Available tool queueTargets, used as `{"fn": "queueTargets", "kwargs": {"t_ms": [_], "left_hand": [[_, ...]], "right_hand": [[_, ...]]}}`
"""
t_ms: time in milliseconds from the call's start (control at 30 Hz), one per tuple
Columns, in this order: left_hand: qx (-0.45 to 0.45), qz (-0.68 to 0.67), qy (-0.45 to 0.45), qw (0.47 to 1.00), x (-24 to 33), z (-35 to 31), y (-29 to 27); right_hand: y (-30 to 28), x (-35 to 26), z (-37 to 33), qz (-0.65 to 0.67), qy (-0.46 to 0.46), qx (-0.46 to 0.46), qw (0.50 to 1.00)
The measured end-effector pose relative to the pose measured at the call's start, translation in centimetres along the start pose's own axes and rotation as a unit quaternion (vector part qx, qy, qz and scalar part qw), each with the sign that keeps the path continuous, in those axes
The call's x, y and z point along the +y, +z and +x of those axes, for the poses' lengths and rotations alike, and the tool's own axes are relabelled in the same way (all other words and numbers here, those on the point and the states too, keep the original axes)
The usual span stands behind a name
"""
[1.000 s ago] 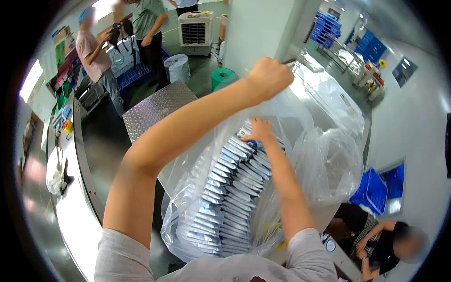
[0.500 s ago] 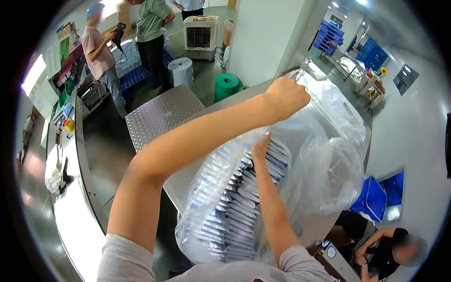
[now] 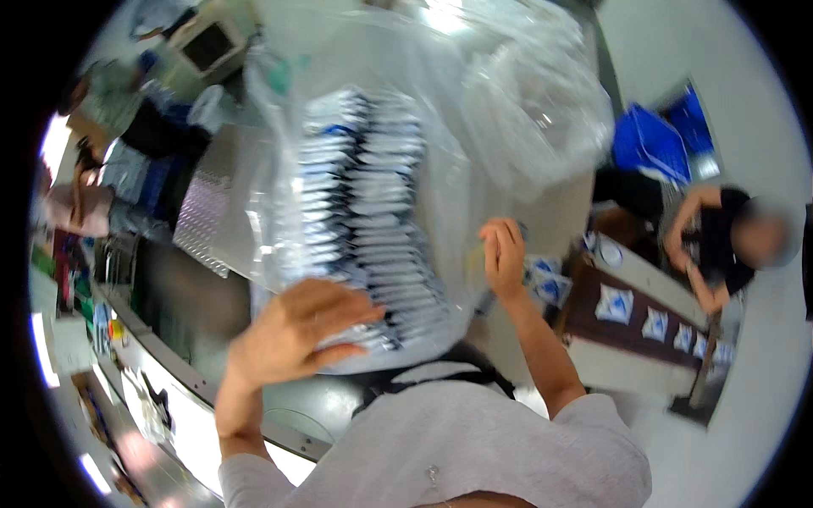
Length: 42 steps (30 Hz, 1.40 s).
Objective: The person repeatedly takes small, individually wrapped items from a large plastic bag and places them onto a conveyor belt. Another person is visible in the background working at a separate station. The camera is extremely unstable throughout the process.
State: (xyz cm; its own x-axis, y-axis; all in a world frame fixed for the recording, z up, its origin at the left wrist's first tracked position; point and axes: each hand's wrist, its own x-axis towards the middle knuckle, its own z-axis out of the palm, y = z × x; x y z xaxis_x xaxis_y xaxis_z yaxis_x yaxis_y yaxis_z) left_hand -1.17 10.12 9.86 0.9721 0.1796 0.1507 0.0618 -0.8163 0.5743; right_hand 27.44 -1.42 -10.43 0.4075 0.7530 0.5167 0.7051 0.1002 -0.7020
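Note:
A large clear plastic bag (image 3: 445,161) lies on the table in front of me, filled with two rows of small silvery-white and blue pouches (image 3: 385,207) packed on edge. My left hand (image 3: 296,326) is over the near left end of the rows, its thumb and fingers apart and nothing visible between them. On the bag's right side is my right hand (image 3: 506,254), fingers curled close together at the plastic. Whatever those fingers hold is too blurred to make out.
Crumpled clear plastic bags (image 3: 542,110) cover the table's far right. Right of me, a conveyor (image 3: 584,330) carries several white-and-blue pouches (image 3: 614,305); a seated person (image 3: 720,229) is beside it. A blue crate (image 3: 648,144) stands beyond. A metal tread plate (image 3: 216,186) lies left.
My view has swung toward the near end of the bag. My left hand has come back from the far end to the near left; my right hand has moved off the pouches to the right.

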Motion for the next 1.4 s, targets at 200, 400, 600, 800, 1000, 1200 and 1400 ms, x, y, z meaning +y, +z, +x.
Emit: {"fn": "queueTargets", "kwargs": {"t_ms": [200, 400, 600, 800, 1000, 1200, 1400], "left_hand": [[-0.042, -0.321, -0.149, 0.934, 5.2, 1.5, 14.5], [-0.159, -0.392, -0.116, 0.898, 9.0, 8.7, 22.6], [-0.238, -0.279, -0.116, 0.923, 6.5, 9.7, 32.1], [-0.281, -0.295, -0.195, 0.892, 4.9, 10.1, 38.6], [-0.220, -0.460, -0.298, 0.807, 2.6, 9.9, 45.7], [-0.141, -0.594, -0.503, 0.612, 2.6, 13.4, 50.1], [-0.017, -0.664, -0.566, 0.488, 1.7, 15.6, 56.8]], "right_hand": [[-6.2, 6.5, -25.3, -0.155, 0.217, -0.231, 0.936], [-5.8, 9.9, -35.2, -0.112, 0.205, -0.401, 0.886], [-20.4, 13.9, -22.0, -0.040, 0.286, -0.259, 0.922], [-43.2, 26.0, -21.3, -0.370, 0.294, -0.211, 0.855], [-48.5, 31.2, -25.8, -0.459, 0.365, -0.383, 0.714], [-43.4, 30.6, -19.1, -0.252, 0.198, -0.411, 0.853], [-26.2, 26.6, -6.7, 0.063, 0.103, -0.450, 0.885]]}}
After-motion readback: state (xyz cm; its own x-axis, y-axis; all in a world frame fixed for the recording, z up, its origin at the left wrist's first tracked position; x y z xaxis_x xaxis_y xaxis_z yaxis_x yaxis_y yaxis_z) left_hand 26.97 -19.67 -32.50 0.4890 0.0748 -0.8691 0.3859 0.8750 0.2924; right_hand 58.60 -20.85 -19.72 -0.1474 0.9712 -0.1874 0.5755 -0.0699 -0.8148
